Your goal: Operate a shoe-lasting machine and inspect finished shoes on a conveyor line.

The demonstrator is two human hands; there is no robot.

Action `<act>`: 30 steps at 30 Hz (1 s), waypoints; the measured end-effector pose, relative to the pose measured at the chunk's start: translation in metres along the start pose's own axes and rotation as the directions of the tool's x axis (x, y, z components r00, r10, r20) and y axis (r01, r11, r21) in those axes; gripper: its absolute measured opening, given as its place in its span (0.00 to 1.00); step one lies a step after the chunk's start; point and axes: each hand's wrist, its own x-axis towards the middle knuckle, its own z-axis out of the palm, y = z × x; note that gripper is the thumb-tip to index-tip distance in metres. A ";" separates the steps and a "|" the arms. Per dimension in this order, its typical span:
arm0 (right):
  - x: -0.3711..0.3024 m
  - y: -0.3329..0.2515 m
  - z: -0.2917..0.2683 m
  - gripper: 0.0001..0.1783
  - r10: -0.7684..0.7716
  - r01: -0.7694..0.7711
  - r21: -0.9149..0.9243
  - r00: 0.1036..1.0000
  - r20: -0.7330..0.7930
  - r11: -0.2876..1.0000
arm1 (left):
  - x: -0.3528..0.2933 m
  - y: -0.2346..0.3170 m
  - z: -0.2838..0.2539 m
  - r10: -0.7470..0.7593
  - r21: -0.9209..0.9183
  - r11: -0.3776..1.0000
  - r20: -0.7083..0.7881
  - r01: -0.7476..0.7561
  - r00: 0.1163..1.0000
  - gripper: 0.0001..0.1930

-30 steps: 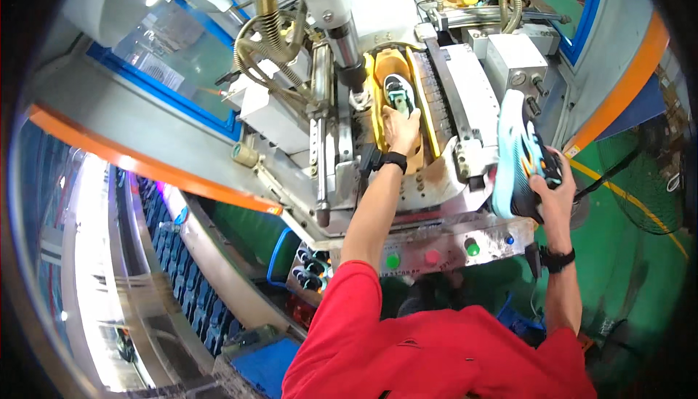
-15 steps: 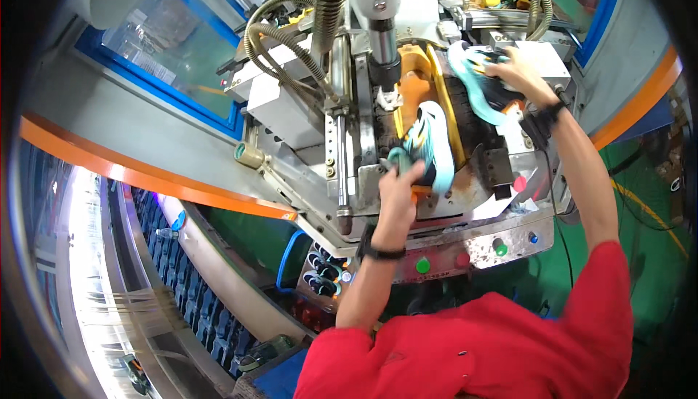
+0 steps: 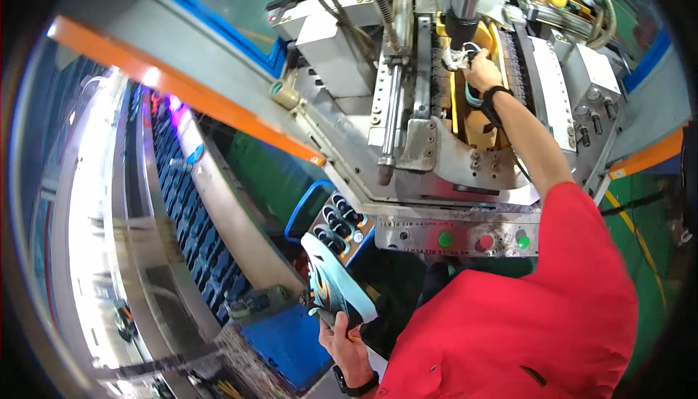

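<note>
My left hand is closed round the heel end of a black and light-blue sneaker, held tilted with its pale sole to the right, low in front of the machine. Up at the press, my right hand reaches into the yellow-lined slot. It grips a second sneaker, of which only a teal edge and a little of the upper show; my hand and wrist cover the rest. A dark press cylinder stands just above that hand, with whitish crumpled material beside it.
Below the slot runs a control panel with green and red buttons. A tray of several dark shoes stands left of it. Further left are a conveyor, a rack of dark blue pieces and an orange rail.
My left hand has taken its sneaker out of the slot and down to the lower left. My right hand has brought the other sneaker from the right side into the slot. The view has shifted.
</note>
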 end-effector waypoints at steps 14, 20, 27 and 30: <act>-0.372 0.022 0.060 0.03 -0.876 0.699 0.559 0.468 0.114 0.446 | -0.099 -0.109 -0.079 -0.211 -0.261 0.953 -0.193 0.157 0.958 0.13; -0.369 0.024 0.092 0.06 -0.891 0.652 0.641 0.438 0.118 0.405 | -0.155 -0.115 -0.127 -0.233 -0.365 0.929 -0.450 0.061 0.862 0.14; -0.397 -0.177 -0.014 0.10 -0.939 0.549 0.809 0.343 0.008 0.207 | -0.199 -0.130 -0.234 -0.232 -0.466 0.858 -0.726 -0.216 0.647 0.13; -0.453 -0.305 -0.100 0.11 -0.976 0.362 0.930 0.175 -0.129 -0.058 | -0.196 -0.152 -0.305 -0.228 -0.475 0.812 -0.793 -0.339 0.565 0.12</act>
